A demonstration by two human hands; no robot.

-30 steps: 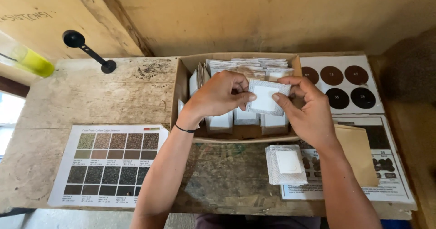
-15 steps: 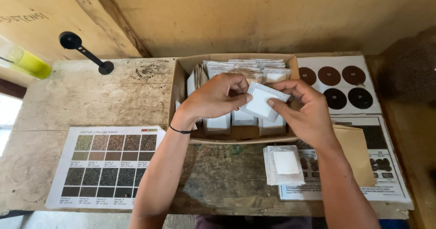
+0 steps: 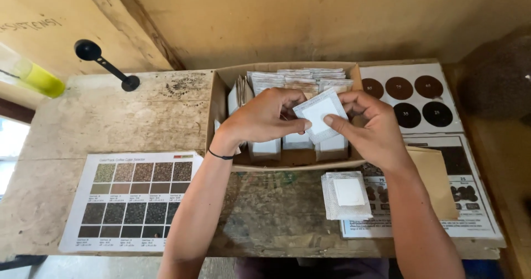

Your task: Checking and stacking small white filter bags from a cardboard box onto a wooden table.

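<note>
A small white packet [image 3: 319, 115], flat, square and crimped along its edges, is held tilted above the cardboard box [image 3: 220, 99]. It is pinched at its left corner by the left hand [image 3: 265, 117], thumb underneath and fingers curled over the top, and gripped on its right side by the right hand [image 3: 371, 125], thumb pressed onto the face. A thin dark band is worn on the left wrist.

Below the packet, rows of similar white packets [image 3: 298, 80] are seen standing upright in the box, packed tight at the far end, looser at the near end. The box walls are plain brown card, open at the top.

Just near of the box, to the right, a short stack of packets [image 3: 347, 195] is laid flat on the worn, mottled wooden bench [image 3: 110, 118]. A brown envelope [image 3: 437, 174] is lying beside it on a printed sheet. At far right, a card with dark round discs [image 3: 412, 94] is set. At near left, a printed chart of brown square swatches [image 3: 133, 199] is spread flat. A black scoop [image 3: 105, 64] is resting at far left, a yellow-green bottle [image 3: 36, 77] past it. Open bench is left between chart and box.
</note>
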